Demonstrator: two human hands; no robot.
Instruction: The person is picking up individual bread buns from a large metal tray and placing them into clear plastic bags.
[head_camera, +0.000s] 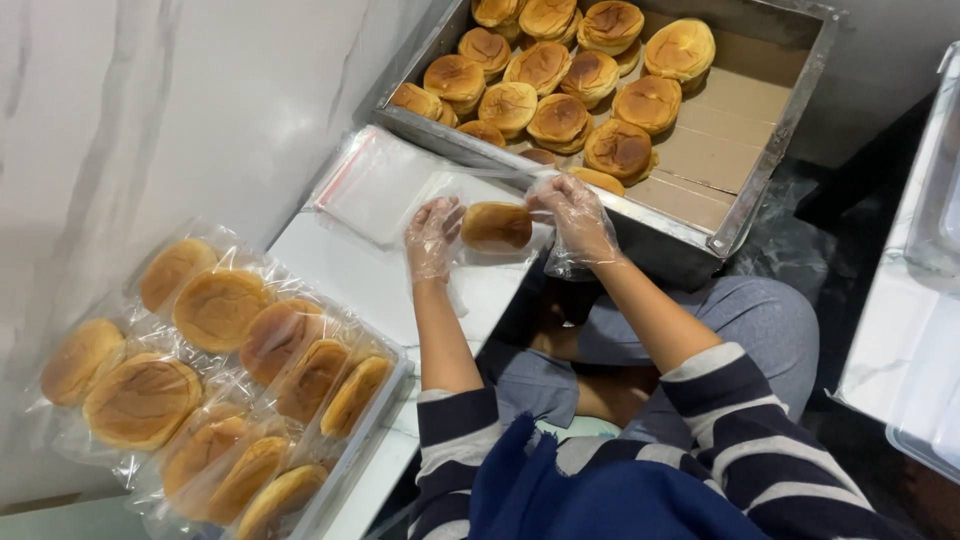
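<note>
Both my hands wear thin clear plastic gloves. My left hand (432, 237) and my right hand (575, 215) hold a clear plastic bag with one round brown bun (496, 227) inside it, one hand at each end, over a white counter (345, 270). Just behind lies a flat stack of empty clear bags (375, 185). Beyond my hands a metal tray (770, 150) lined with brown card holds several unwrapped brown buns (560, 85).
At the left, a tray (365, 440) holds several buns sealed in clear bags (215, 310). A white marbled wall runs along the left. My lap with grey trousers and striped sleeves is at the bottom. A white surface edge stands at the right.
</note>
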